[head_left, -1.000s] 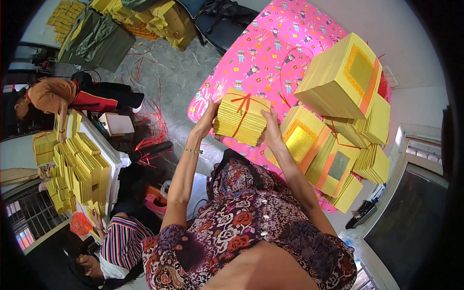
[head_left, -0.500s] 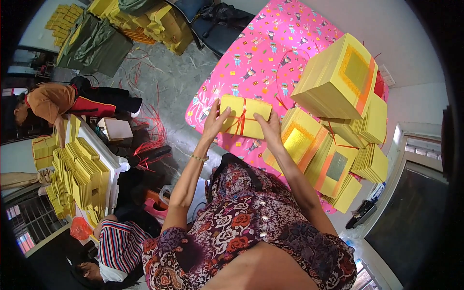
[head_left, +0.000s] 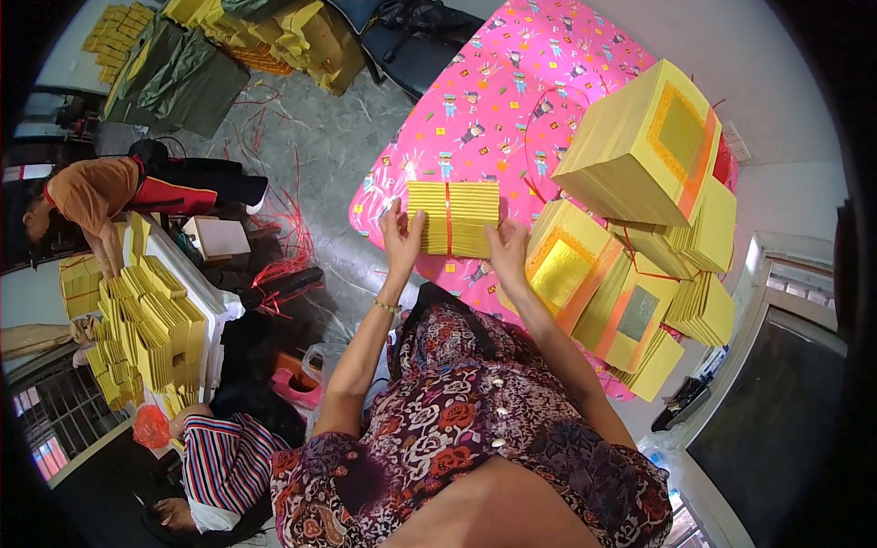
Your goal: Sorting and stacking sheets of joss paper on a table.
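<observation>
A bundle of yellow paper [head_left: 472, 219] lies at the near left edge of the pink table, its layered edges facing up and a red string tied round its middle. My left hand [head_left: 402, 245] grips its left end, thumb on the near side and fingers beyond. At the lower right corner my right hand [head_left: 508, 252] holds it with bent fingers and thumb. Right of my right hand sits a stack of yellow paper with a gold square and an orange band [head_left: 559, 265].
The pink patterned table cover [head_left: 484, 137] bears a tall yellow paper block [head_left: 630, 146] and smaller stacks. Loose red strings [head_left: 290, 260] lie on the grey floor. At the left, two people are beside a white table with yellow stacks [head_left: 155, 320]. A dark chair [head_left: 406, 59] stands behind.
The bundle has been turned so its layered edges face up instead of its flat, string-crossed face. Both hands have shifted slightly nearer, the right one down to the bundle's near corner.
</observation>
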Motion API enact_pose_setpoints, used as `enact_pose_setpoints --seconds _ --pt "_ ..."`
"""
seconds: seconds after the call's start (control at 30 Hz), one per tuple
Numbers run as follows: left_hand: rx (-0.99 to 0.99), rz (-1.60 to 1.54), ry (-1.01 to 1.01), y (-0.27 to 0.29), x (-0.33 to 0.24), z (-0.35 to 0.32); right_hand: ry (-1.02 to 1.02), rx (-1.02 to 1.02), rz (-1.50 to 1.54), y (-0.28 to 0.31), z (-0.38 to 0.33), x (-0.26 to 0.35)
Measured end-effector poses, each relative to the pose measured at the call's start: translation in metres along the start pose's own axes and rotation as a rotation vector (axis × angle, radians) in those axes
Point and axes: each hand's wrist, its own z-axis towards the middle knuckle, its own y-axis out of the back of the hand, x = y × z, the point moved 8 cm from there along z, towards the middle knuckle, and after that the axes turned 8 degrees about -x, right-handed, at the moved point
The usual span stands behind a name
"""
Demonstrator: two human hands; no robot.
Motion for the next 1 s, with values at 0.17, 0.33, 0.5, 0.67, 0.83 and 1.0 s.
enact_pose_setpoints --seconds 0.17,0.33,0.5,0.67,0.83,1.0 --pt "0.092 -0.169 0.181 -0.025 -0.010 0.039 0.159 0.046 0.010 -0.019 0.054 0.022" --pt "0.249 -0.151 0.067 -0.038 -0.015 0.043 0.111 0.179 0.036 -0.034 0.047 0.028" --pt "0.233 -0.076 -0.026 -0.037 -0.016 0.041 0.078 0.188 0.055 -0.033 0.046 0.028" --pt "0.231 -0.065 -0.069 -0.041 -0.018 0.041 0.078 0.208 0.104 -0.033 0.049 0.019" --pt "0.184 -0.078 -0.042 -0.040 -0.011 0.042 0.148 0.192 0.025 -0.035 0.045 0.025" --pt "0.196 -0.079 -0.011 -0.041 -0.015 0.038 0.208 0.188 0.046 -0.033 0.045 0.023"
